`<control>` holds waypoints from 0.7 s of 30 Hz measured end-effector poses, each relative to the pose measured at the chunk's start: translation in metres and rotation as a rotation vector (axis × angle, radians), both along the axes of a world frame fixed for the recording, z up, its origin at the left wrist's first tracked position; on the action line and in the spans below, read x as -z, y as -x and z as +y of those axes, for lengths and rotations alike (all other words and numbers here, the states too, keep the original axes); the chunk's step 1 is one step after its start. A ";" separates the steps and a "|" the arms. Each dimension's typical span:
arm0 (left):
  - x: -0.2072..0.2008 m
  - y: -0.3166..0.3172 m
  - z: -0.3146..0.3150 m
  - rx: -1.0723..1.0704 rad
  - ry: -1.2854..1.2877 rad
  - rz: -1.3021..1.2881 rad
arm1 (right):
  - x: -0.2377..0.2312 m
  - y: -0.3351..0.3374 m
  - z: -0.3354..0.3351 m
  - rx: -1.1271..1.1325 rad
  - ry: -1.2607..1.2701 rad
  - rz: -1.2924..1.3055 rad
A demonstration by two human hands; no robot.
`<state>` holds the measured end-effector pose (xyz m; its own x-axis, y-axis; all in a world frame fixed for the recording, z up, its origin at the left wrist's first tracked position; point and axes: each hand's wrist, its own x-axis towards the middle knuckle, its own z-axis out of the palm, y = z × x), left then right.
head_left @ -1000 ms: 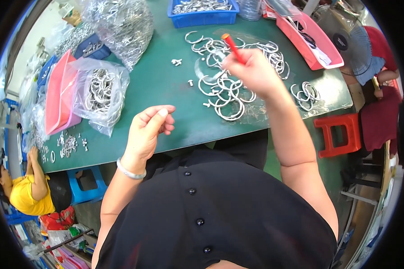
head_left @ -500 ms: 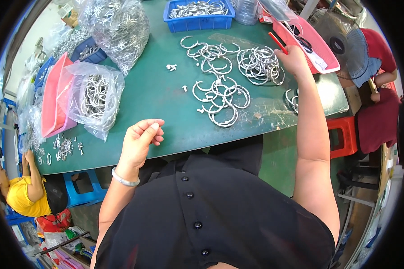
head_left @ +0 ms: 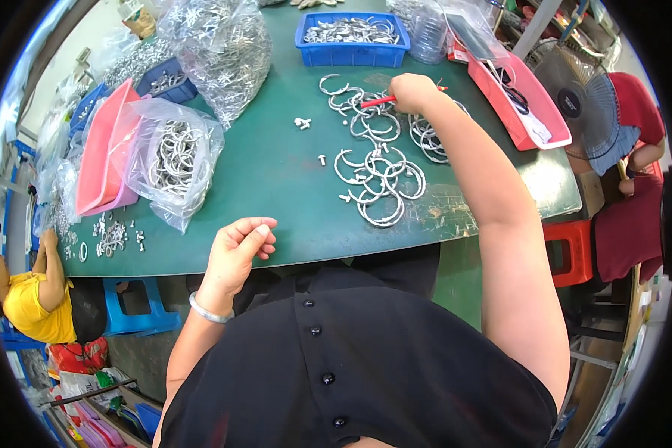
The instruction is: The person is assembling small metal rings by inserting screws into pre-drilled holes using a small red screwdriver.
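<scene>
My right hand (head_left: 414, 92) is closed around a slim red pen-like stick (head_left: 381, 101). It reaches over silver open rings (head_left: 377, 127) lying in a loose chain; the stick's end points left above them. Under my right wrist, another pile of rings (head_left: 428, 138) is partly hidden. Nearer to me lies a third group of overlapping rings (head_left: 381, 183) with small metal pieces among them. My left hand (head_left: 240, 250) hovers at the table's front edge, thumb pressed to curled fingers. Whatever it may hold is hidden.
The green table (head_left: 276, 179) carries a blue bin (head_left: 351, 54) of metal parts at the back. To the left are a bag of rings (head_left: 175, 160), a pink tray (head_left: 101, 164) and a large bag of parts (head_left: 228, 63). A pink basket (head_left: 519, 112) and a fan (head_left: 571, 101) stand right.
My right hand has swung left with the red stick, from beside the pink basket to above the rings. My left hand stays closed near the table edge. The whole view has shifted slightly.
</scene>
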<state>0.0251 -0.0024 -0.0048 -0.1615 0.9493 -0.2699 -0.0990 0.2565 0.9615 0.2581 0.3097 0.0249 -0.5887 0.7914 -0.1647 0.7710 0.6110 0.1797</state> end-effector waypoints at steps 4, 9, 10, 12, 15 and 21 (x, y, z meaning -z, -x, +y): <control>0.001 0.008 -0.007 -0.040 0.025 -0.004 | -0.025 -0.004 -0.003 0.009 -0.071 0.172; 0.005 0.008 0.004 -0.008 -0.010 -0.025 | -0.061 -0.006 -0.039 -0.105 0.232 0.982; 0.002 0.006 0.007 -0.002 -0.020 -0.059 | -0.071 0.007 -0.060 -0.046 0.391 1.077; -0.010 -0.004 0.018 -0.001 -0.047 -0.098 | -0.078 0.024 -0.102 0.031 0.719 1.294; -0.031 -0.021 0.034 0.022 -0.169 -0.244 | -0.057 0.039 -0.138 -0.010 1.112 1.586; -0.038 -0.013 0.044 -0.044 -0.403 -0.478 | -0.022 0.067 -0.180 0.065 1.398 1.813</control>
